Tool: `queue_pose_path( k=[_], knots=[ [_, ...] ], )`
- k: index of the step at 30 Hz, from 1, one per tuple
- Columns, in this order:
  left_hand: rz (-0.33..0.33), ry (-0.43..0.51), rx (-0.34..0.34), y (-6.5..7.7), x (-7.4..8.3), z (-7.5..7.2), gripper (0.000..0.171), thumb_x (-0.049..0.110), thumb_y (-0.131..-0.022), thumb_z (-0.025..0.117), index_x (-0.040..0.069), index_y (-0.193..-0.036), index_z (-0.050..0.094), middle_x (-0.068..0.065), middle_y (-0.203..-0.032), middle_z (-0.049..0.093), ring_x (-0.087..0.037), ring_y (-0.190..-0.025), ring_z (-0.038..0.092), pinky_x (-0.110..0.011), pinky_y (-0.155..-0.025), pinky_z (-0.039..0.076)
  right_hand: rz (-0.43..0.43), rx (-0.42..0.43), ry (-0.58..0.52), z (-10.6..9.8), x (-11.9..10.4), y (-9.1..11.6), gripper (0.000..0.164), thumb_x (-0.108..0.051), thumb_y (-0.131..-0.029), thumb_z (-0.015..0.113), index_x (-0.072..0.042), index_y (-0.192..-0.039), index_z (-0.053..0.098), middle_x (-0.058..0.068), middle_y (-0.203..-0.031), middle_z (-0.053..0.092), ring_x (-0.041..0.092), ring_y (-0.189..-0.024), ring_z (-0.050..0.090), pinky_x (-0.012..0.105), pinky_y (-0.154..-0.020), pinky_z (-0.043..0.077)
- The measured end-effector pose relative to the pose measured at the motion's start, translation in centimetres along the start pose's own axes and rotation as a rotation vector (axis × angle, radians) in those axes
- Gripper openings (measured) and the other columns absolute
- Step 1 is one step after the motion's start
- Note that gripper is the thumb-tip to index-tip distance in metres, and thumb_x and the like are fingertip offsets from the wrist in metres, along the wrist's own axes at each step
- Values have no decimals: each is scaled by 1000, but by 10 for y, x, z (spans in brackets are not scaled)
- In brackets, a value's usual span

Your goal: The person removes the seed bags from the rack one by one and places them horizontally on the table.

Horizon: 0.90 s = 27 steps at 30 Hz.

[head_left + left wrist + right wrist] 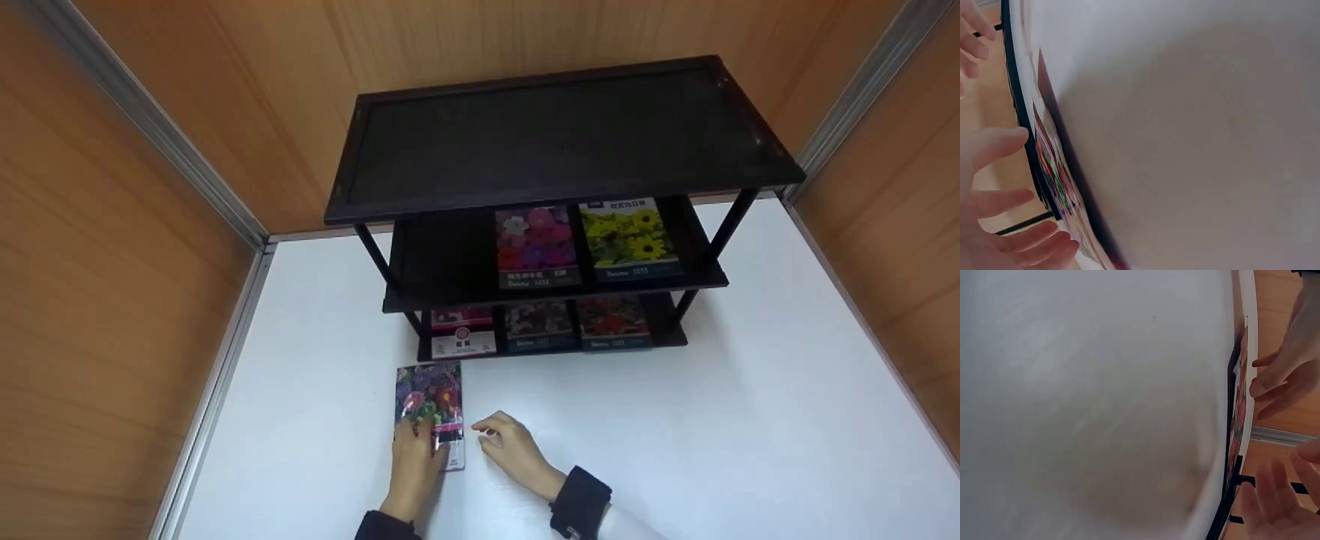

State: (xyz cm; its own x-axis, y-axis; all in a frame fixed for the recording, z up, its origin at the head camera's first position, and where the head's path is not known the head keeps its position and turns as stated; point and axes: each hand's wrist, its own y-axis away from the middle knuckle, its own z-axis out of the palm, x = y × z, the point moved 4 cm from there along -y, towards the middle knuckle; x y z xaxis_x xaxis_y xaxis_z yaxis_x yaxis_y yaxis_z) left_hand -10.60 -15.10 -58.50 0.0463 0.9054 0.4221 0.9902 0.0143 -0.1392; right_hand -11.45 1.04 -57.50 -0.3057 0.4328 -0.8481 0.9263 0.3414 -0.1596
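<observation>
A flower seed packet [427, 390] lies on the white table in front of the black rack, its picture side up. My left hand [416, 457] is over the lower part of it, fingers spread; in the left wrist view these fingers look fairly straight beside the packet [1055, 169]. Whether the fingertips touch it, I cannot tell. To the right of the packet, my right hand [514, 450] hovers with loosely bent fingers and nothing in them. The right wrist view has both the right hand [1278, 509] and the left hand [1294, 363] near the packet's edge [1239, 405].
The three-level black rack [562, 142] stands behind the hands. Its middle shelf carries a pink-flower packet [536, 240] and a yellow-flower packet [628, 236]. On the bottom shelf are a white-and-pink packet [463, 337], a dim packet [538, 326] and a red-flower packet [613, 322]. Wooden panels [97, 300] enclose the table.
</observation>
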Motion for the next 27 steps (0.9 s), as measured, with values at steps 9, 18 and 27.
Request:
queue_pose_path(
  k=[9,18,27],
  knots=[
    [109,-171,-25,3,8,12,55,26,-66,75,-3,-109,56,-30,-103,46,-43,-95,46,-52,-71,42,29,-12,122,-18,11,6,17,-5,-81,57,-5,-98,63,3,-93,57,19,-89,54,29,-78,46],
    [89,-157,-97,4,1,10,50,24,-70,72,-2,-109,56,-31,-106,45,-44,-98,45,-53,-74,42,71,-33,94,-29,16,11,19,-5,-82,57,-5,-100,62,3,-94,57,20,-90,54,29,-79,46],
    [91,-133,-78,5,-11,0,49,21,-67,75,-2,-107,58,-30,-104,45,-43,-95,46,-52,-73,42,117,-40,84,-37,20,14,19,-6,-83,56,-5,-102,61,3,-97,56,20,-91,54,31,-81,45]
  ],
)
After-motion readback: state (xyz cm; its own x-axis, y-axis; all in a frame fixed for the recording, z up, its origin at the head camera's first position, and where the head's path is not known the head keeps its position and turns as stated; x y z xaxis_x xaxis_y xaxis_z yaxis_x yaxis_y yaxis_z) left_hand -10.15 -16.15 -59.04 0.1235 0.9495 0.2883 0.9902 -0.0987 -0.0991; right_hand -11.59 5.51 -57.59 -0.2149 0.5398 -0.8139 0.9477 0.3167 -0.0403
